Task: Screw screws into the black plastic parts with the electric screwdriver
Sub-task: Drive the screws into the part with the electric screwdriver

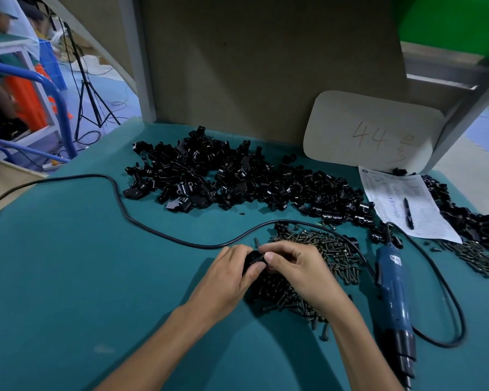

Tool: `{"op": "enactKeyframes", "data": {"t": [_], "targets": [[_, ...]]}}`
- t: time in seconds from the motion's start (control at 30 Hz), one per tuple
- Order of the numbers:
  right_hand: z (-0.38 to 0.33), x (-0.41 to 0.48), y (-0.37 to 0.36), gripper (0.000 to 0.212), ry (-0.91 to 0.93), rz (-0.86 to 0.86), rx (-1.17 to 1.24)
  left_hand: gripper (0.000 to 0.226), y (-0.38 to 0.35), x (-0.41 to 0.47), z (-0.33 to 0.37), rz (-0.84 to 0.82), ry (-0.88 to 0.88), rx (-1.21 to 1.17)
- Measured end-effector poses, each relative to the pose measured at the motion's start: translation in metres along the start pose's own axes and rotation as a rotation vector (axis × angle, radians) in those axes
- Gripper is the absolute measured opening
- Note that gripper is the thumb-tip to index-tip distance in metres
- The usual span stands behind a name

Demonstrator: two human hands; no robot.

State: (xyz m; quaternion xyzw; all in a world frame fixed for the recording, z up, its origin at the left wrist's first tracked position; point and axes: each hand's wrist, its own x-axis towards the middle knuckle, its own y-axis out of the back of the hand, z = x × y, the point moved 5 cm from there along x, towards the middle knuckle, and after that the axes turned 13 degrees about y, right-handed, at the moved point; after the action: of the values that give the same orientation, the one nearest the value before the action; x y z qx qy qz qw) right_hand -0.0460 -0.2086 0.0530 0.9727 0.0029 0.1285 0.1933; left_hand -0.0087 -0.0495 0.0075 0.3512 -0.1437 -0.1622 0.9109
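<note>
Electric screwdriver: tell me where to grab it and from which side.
Wrap the right hand round the electric screwdriver at its blue barrel, coming from above. It lies flat on the teal table, black bit end toward the person and cord end away, so the barrel's top is exposed. That hand pinches a black plastic part; free it first.

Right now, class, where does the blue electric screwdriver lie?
In the head view, the blue electric screwdriver lies at the right of the teal table, right of the dark screw pile and the right hand.
</note>
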Motion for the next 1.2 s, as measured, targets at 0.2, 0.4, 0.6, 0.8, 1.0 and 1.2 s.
{"op": "enactKeyframes", "data": {"t": [0.2,0.4,0.6,0.8,1.0,1.2], "targets": [[-0.001,0.0,0.007,0.014,-0.069,-0.051,0.051,0.046,-0.001,0.001,0.003,0.014,-0.027,0.041],[-0.011,0.002,0.005,0.029,-0.022,-0.215,-0.449,0.056,-0.002,-0.003,0.008,0.034,-0.092,0.139],[-0.012,0.001,0.003,0.036,-0.059,-0.343,-0.416,0.04,0.001,-0.004,0.01,0.082,-0.115,0.131],[-0.01,-0.001,0.002,0.042,-0.085,-0.358,-0.356,0.04,0.0,-0.003,0.011,0.066,-0.124,0.15],[-0.009,0.0,-0.004,0.041,-0.058,-0.31,-0.388,0.04,-0.001,-0.004,0.012,0.059,-0.113,0.155],[-0.008,0.0,-0.014,0.043,-0.051,-0.299,-0.327,0.03,-0.001,-0.003,0.008,0.076,-0.1,0.142]]}}
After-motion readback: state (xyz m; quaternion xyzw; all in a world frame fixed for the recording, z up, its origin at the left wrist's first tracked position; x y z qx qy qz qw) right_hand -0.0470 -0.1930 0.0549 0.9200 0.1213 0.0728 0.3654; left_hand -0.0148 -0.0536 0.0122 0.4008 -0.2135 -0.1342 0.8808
